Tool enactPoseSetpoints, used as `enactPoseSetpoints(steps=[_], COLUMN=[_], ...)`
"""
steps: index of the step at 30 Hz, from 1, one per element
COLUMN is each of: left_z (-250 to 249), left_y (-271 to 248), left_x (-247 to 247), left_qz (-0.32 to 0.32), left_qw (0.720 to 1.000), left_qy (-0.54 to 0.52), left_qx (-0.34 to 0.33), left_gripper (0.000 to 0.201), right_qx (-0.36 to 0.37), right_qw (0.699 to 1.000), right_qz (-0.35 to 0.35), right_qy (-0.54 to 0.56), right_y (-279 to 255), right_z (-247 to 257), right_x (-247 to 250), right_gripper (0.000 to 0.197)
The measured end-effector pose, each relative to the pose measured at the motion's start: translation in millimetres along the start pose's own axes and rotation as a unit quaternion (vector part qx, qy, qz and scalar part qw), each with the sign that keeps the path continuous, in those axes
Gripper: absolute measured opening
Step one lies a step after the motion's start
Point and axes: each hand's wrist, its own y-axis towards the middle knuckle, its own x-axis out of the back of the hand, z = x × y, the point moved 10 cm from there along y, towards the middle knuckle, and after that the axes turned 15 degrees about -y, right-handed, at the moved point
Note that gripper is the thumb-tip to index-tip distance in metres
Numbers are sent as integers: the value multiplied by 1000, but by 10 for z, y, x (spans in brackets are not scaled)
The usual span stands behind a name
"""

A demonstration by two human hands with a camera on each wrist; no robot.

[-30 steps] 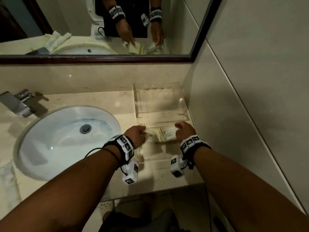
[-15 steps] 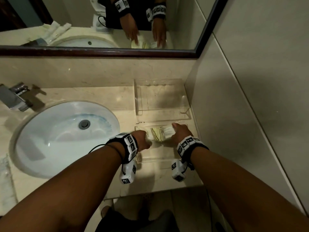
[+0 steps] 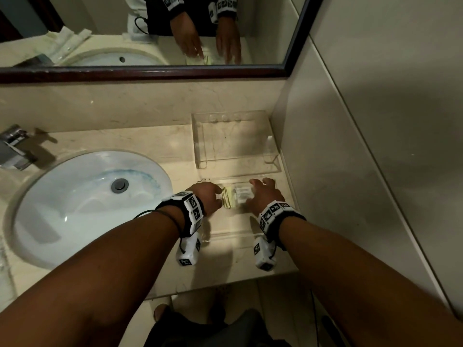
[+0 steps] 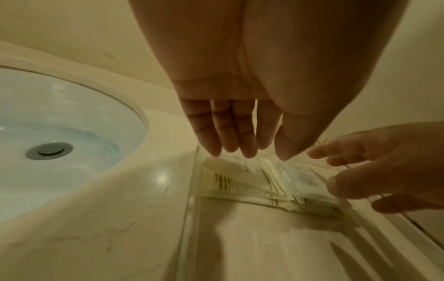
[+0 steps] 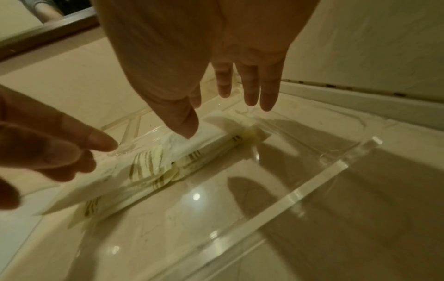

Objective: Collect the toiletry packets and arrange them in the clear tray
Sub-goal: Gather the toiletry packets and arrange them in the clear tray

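Nearest, two bare forearms with marker-covered wristbands reach over the near edge of the beige marble desk [image 3: 140,276]. The clear tray [image 3: 233,236] sits on the desk just right of the white sink [image 3: 62,221], its near wall a thick transparent bar. Inside it, against its far side, lie the toiletry packets [image 3: 235,200], pale sachets with yellow-striped ends, overlapping in a flat row. The left hand [image 3: 209,199] hangs over the left end of the row, its fingers [image 4: 228,133] straight and close together, tips at or just above the packets and gripping nothing. The right hand [image 3: 265,196] is over the right end, fingers [image 5: 250,85] spread and straight, the thumb tip touching the top packet. Farther back, a second clear holder [image 3: 271,149] stands against the back wall in the right corner. At the far left is a chrome tap [image 3: 12,146], and above it all a dark-framed mirror [image 3: 150,72].
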Motion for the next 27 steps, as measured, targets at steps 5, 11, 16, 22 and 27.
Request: enactPoseSetpoints(steps=[5, 11, 16, 22, 27], left_z=[-216, -142, -93, -78, -94], left_y=[-45, -30, 26, 85, 78], left_x=[9, -259, -379, -422, -438], left_qz=[2, 71, 83, 92, 103], left_qw=[999, 992, 985, 982, 980], left_qy=[34, 106, 153, 165, 167], left_qx=[-43, -3, -15, -22, -19], left_gripper=[38, 21, 48, 54, 58], right_qx=[30, 54, 66, 69, 69], right_qw=[999, 994, 990, 987, 984], right_qz=[7, 55, 76, 82, 77], right_qy=[-36, -71, -103, -122, -144], right_y=[-120, -200, -226, -209, -232], right_z=[83, 188, 235, 186, 169], right_x=[-13, -148, -296, -302, -269], right_gripper=[59, 68, 87, 95, 95])
